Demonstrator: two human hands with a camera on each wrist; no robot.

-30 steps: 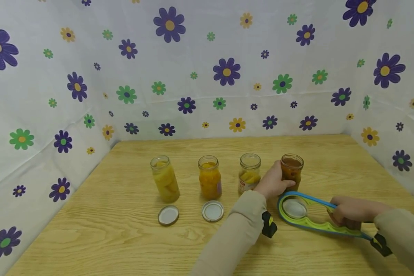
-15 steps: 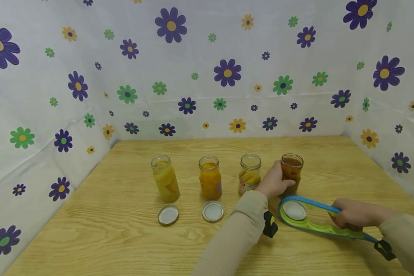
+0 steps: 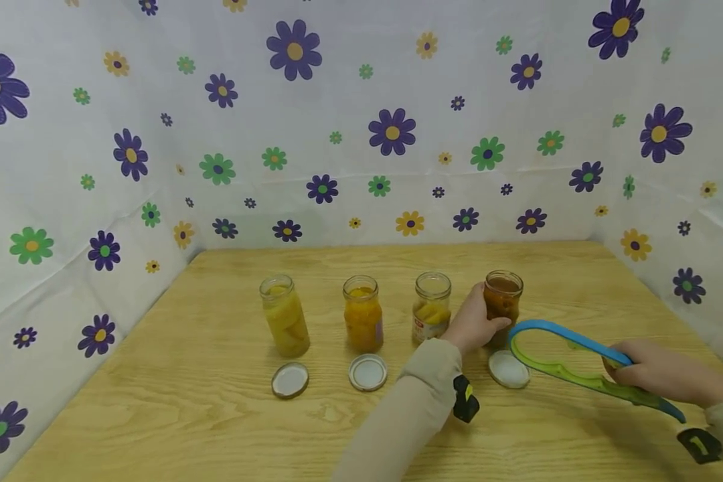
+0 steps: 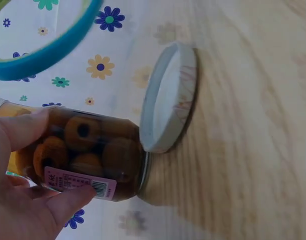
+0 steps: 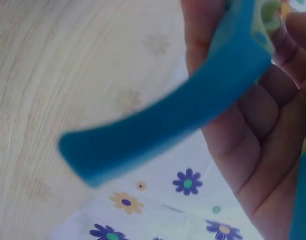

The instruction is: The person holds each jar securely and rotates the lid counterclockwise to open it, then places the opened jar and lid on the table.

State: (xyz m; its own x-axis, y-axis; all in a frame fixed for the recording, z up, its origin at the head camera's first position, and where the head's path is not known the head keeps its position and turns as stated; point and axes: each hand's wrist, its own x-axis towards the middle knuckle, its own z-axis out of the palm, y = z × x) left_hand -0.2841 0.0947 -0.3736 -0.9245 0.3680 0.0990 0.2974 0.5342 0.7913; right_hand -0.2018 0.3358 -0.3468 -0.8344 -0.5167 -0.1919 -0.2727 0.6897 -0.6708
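Observation:
My left hand [image 3: 472, 328] grips the lidless glass jar [image 3: 504, 301] at the right end of a row. In the left wrist view, round brown fruit with dark holes show inside this jar [image 4: 115, 152], and my thumb and fingers lie around it beside a pink label. Its lid [image 3: 509, 369] lies inside-up on the table in front. My right hand [image 3: 659, 371] holds a blue and green jar opener [image 3: 581, 341], its looped end raised just right of the lid. The opener's blue tail [image 5: 163, 125] crosses the right wrist view, partly hidden by my fingers.
Left of my hand stand three more open jars: one with pale yellow pieces [image 3: 432, 311], one orange [image 3: 363, 321], one yellow [image 3: 286, 321]. Two lids [image 3: 367, 373] lie in front of the orange and yellow ones. A flowered cloth [image 3: 337, 87] encloses the wooden table [image 3: 217, 428].
My right hand has lifted the jar opener up and to the right, off the lid it had ringed. The lid stays on the table. My left hand keeps its grip on the jar.

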